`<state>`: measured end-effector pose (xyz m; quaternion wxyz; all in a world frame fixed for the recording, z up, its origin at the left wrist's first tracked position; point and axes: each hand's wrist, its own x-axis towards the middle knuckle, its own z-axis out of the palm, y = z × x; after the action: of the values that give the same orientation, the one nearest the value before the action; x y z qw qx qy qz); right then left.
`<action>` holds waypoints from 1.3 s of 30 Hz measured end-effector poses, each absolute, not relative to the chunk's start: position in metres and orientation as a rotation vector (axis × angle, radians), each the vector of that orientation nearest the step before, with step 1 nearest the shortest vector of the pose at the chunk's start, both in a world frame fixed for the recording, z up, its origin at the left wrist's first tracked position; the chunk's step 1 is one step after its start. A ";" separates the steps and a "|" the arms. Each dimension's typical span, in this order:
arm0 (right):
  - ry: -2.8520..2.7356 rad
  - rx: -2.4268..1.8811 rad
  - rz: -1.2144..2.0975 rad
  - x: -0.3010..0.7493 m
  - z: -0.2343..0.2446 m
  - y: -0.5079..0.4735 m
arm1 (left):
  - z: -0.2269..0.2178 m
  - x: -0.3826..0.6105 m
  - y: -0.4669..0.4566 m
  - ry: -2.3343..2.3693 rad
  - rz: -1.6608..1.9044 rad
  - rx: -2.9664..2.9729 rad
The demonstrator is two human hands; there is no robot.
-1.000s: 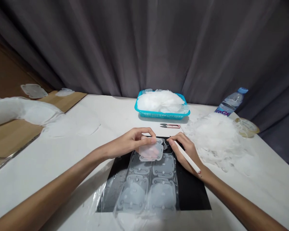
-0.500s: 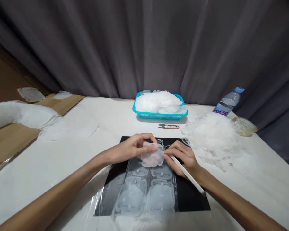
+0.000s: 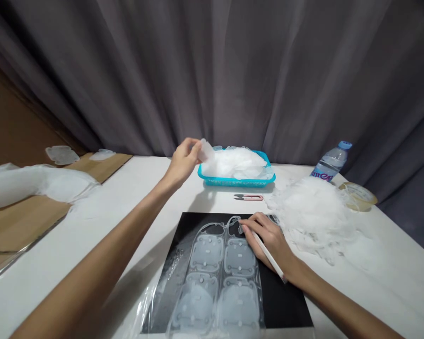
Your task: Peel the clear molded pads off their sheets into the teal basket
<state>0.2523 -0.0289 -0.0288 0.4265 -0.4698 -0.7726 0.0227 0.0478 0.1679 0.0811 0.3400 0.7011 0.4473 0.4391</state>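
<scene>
Dropping a cut piece into the basket while we pin the sheet down

Our left hand [image 3: 183, 162] pinches one translucent plastic piece [image 3: 207, 150] in its fingers, right at the near edge of the teal basket [image 3: 233, 180]. We'd carry it fully over the pile before letting go so it doesn't slide onto the bench [image 3: 127, 221]. Our right hand [image 3: 268, 238] grips the white pen tool [image 3: 268, 256] and presses on the plastic sheet [image 3: 219, 273] atop the black mat [image 3: 286, 296]; keep that pressure steady.

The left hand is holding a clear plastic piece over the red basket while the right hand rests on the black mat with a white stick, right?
Not quite: the head view shows a turquoise plastic basket, not red. The rest stands.
</scene>
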 end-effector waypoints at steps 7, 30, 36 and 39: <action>-1.961 -1.170 0.023 0.252 -0.029 -0.029 | 0.077 0.079 0.156 1.046 0.928 2.221; -2.145 -0.997 0.892 0.214 -0.006 -0.060 | 0.004 -0.053 0.025 0.685 0.129 2.452; -2.206 -0.942 0.778 0.213 -0.008 -0.060 | 0.002 -0.051 0.024 0.639 0.209 2.469; -2.272 -0.897 0.676 0.212 -0.009 -0.061 | -0.001 -0.051 0.023 0.637 0.194 2.503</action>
<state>0.2118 -0.0606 -0.0085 0.2991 -0.3377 -0.8554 0.2546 -0.0512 0.0234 -0.0013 0.2724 0.9299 0.2365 0.0721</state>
